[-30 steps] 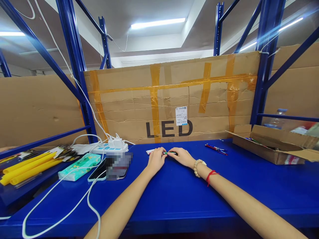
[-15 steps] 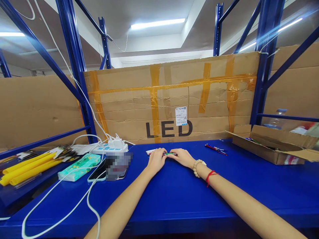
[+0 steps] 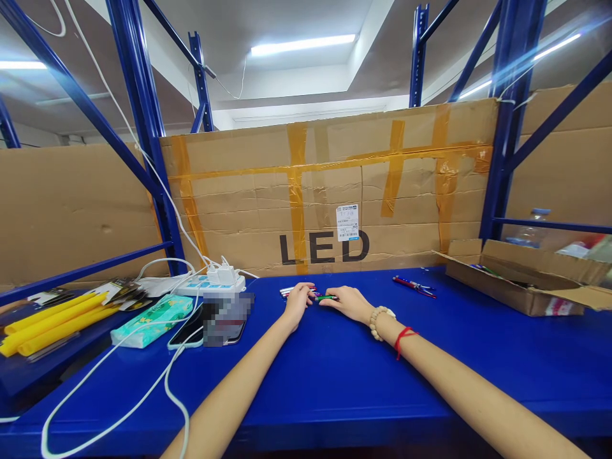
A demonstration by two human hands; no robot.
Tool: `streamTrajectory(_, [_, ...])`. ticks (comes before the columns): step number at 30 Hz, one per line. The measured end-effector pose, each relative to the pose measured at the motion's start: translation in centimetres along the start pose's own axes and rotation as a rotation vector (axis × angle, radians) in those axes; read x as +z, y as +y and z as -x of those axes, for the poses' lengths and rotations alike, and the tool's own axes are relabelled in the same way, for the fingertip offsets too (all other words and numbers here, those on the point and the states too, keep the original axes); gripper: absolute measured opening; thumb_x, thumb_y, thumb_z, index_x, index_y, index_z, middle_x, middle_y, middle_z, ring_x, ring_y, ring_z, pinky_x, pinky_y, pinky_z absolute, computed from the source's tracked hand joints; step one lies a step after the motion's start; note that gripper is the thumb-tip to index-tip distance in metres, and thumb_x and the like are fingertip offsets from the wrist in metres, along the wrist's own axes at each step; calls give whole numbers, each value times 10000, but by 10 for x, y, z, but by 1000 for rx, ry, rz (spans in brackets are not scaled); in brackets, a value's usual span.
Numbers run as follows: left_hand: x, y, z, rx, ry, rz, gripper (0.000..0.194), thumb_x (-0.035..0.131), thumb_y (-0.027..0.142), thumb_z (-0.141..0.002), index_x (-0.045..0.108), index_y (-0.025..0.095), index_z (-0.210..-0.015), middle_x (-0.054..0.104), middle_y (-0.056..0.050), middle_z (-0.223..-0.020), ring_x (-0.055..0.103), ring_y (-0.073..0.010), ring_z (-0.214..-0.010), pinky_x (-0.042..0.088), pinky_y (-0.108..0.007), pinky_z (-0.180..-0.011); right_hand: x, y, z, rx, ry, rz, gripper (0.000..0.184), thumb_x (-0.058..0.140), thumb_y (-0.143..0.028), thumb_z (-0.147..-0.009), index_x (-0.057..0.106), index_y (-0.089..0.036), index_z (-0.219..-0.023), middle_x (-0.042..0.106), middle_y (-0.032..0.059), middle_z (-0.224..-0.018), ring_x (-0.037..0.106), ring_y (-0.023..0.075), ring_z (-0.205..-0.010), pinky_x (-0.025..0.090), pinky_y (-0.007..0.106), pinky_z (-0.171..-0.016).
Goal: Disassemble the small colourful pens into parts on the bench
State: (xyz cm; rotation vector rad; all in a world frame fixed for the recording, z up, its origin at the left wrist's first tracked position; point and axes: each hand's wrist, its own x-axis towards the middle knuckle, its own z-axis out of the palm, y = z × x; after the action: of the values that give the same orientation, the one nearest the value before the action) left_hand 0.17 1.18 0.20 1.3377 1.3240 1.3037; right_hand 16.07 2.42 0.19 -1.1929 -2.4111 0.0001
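Observation:
Both my hands rest far out on the blue tabletop, just in front of the cardboard wall marked LED. My left hand has its fingers curled over a small heap of pens with silver and red parts. My right hand, with a bead bracelet and red string at the wrist, pinches a green pen by one end. The green pen lies between the two hands, close to the left fingertips.
Red and blue pens lie to the right, beside an open shallow cardboard box. At left are a power strip with white cables, a phone, a tissue pack and yellow tubes. Blue rack posts stand behind.
My left hand has drawn slightly left and turned, opening a gap so more of the green pen shows. My right hand has barely shifted.

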Motion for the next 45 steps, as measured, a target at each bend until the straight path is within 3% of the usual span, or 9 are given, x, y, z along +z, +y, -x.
streamTrajectory(7, [-4, 6, 1, -76, -15, 124, 361, 320, 271, -761, 599, 111, -924, 624, -40, -739, 555, -71, -547, 397, -174, -546, 0, 0, -1, 1, -13, 16, 386, 397, -554, -824, 583, -231, -723, 644, 4, -715, 570, 167, -661, 275, 222, -515])
streamTrajectory(17, [-2, 0, -6, -84, 45, 146, 356, 338, 302, -734, 593, 127, -912, 629, -32, -707, 551, -90, -536, 382, -196, -540, -1, -1, 0, -3, -9, 17, 427, 367, -575, -826, 600, -231, -727, 653, 16, -732, 576, 172, -663, 293, 226, -518])
streamTrajectory(23, [-3, 3, -4, -58, 98, 153, 367, 314, 280, -765, 594, 101, -921, 635, -39, -684, 582, -111, -635, 408, -217, -655, 1, 1, -1, -13, -8, -2, 415, 391, -580, -813, 597, -232, -726, 653, 5, -720, 570, 166, -650, 273, 226, -508])
streamTrajectory(32, [-1, 7, 2, -83, -35, 220, 370, 317, 315, -783, 615, 106, -851, 634, -34, -653, 609, -135, -664, 409, -257, -726, 2, 1, 0, -25, -9, 2, 475, 393, -647, -769, 613, -232, -702, 663, 11, -710, 568, 167, -636, 252, 230, -498])
streamTrajectory(45, [0, 7, 2, -119, -53, 342, 317, 347, 279, -790, 610, 118, -720, 582, -7, -548, 530, -95, -527, 373, -207, -596, 1, 0, 0, -47, 4, -64, 410, 387, -561, -824, 612, -223, -770, 656, 7, -749, 557, 154, -650, 266, 225, -518])
